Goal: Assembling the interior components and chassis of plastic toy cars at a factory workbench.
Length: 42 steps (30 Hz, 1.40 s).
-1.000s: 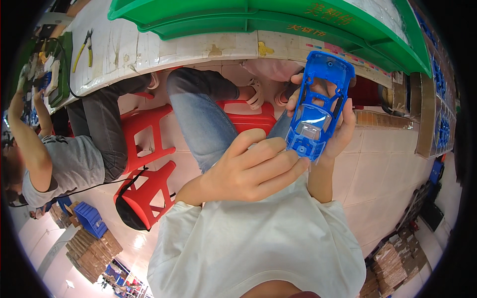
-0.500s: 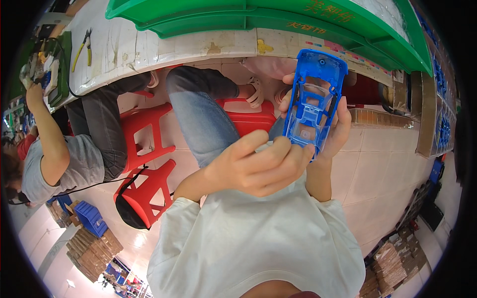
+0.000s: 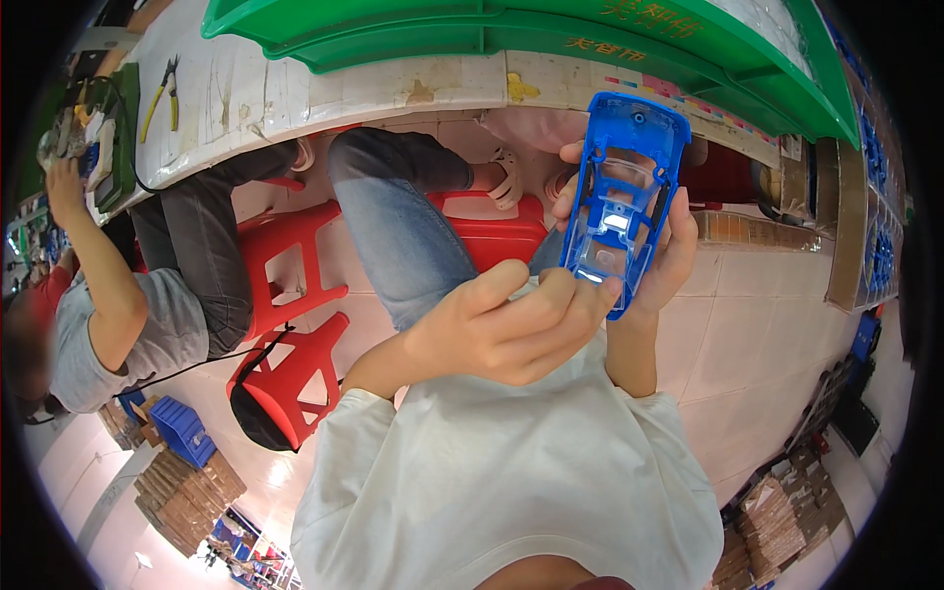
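Observation:
A blue plastic toy car body [image 3: 639,123] is held up in front of me, its hollow inside facing me. In it lies a clear plastic window piece [image 3: 602,258], which catches bright glare. My right hand [image 3: 674,251] wraps round the shell from behind, with fingers showing along both long sides. My left hand [image 3: 521,324] is closed at the shell's near end, its thumb and curled fingers touching the rim beside the window piece. The left fingertips are partly hidden, so whether they pinch the window piece too I cannot tell.
A white worktable [image 3: 364,93] runs across the far side, with green trays [image 3: 393,44] along it. Yellow-handled pliers [image 3: 174,108] lie at its left. A co-worker [image 3: 128,315] sits at left near red stools [image 3: 290,379]. Cardboard-edged racks of blue parts [image 3: 851,231] stand at right.
The toy car body has tilted slightly, and brighter glare now shows on the window piece. Both my hands keep nearly the same place. The co-worker's arm and head have shifted a little.

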{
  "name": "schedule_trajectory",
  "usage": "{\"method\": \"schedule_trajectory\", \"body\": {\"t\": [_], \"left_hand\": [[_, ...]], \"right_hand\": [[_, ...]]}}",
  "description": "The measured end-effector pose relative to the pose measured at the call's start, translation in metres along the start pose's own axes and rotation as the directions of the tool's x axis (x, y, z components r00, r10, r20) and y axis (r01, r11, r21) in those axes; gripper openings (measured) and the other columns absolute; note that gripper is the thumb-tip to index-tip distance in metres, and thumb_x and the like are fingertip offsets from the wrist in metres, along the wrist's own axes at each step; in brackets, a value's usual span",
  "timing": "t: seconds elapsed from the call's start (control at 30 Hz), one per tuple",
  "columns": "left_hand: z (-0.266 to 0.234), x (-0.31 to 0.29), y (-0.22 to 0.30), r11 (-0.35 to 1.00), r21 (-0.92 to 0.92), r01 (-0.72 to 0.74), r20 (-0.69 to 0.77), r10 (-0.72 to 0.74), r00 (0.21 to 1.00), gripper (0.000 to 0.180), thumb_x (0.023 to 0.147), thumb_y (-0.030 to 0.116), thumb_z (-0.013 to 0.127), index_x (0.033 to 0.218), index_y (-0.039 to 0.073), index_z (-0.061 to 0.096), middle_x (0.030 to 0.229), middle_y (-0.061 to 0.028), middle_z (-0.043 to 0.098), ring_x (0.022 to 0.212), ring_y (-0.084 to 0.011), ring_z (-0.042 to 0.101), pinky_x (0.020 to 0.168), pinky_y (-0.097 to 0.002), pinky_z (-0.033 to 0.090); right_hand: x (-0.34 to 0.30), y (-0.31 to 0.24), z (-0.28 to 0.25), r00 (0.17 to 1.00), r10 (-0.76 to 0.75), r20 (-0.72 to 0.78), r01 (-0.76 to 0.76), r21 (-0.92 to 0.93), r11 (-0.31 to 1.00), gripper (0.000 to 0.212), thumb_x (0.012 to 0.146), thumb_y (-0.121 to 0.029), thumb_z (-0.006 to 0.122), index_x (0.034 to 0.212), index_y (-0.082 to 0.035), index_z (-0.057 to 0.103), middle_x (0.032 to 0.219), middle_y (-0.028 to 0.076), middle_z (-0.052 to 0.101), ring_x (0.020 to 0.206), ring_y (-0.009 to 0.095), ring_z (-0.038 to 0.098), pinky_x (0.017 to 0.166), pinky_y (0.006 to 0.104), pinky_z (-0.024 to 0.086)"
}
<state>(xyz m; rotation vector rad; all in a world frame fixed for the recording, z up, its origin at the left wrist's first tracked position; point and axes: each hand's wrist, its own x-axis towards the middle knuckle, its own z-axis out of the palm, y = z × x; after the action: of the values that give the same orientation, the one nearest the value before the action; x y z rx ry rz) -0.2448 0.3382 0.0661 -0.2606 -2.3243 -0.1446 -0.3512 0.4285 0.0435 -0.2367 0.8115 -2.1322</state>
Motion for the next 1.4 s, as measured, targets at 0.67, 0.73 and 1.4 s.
{"method": "schedule_trajectory", "body": {"t": [0.67, 0.73, 1.4], "left_hand": [[0.007, 0.002, 0.007, 0.945, -0.020, 0.328, 0.225, -0.315, 0.922, 0.028, 0.062, 0.017, 0.064, 0.090, 0.016, 0.063, 0.109, 0.0005, 0.057, 0.086, -0.0161, 0.047, 0.075, -0.0270, 0.033], [0.006, 0.002, 0.006, 0.941, -0.016, 0.339, 0.272, -0.322, 0.907, 0.031, 0.063, 0.020, 0.065, 0.094, 0.016, 0.062, 0.110, 0.0012, 0.056, 0.088, -0.0165, 0.046, 0.076, -0.0273, 0.033], [0.015, -0.003, 0.020, 0.916, 0.064, 0.395, 0.271, -0.397, 0.877, 0.050, 0.083, 0.048, 0.038, 0.113, 0.011, 0.055, 0.125, -0.0026, 0.045, 0.085, -0.0181, 0.036, 0.077, -0.0291, 0.027]], "right_hand": [[0.000, 0.003, 0.000, 0.998, -0.067, 0.008, 0.067, -0.121, 0.990, 0.055, 0.085, -0.040, 0.037, 0.118, 0.004, 0.034, 0.109, 0.026, 0.049, 0.091, 0.025, 0.056, 0.077, 0.0316, 0.047], [0.000, 0.003, -0.001, 0.997, -0.073, 0.031, 0.077, -0.135, 0.988, 0.055, 0.085, -0.039, 0.037, 0.118, 0.004, 0.034, 0.109, 0.026, 0.049, 0.093, 0.025, 0.055, 0.078, 0.0318, 0.047], [0.001, 0.007, -0.003, 0.977, -0.111, 0.180, 0.133, -0.113, 0.985, 0.072, 0.081, -0.052, 0.034, 0.117, 0.009, 0.034, 0.108, 0.026, 0.046, 0.087, 0.025, 0.051, 0.074, 0.0332, 0.044]]}}
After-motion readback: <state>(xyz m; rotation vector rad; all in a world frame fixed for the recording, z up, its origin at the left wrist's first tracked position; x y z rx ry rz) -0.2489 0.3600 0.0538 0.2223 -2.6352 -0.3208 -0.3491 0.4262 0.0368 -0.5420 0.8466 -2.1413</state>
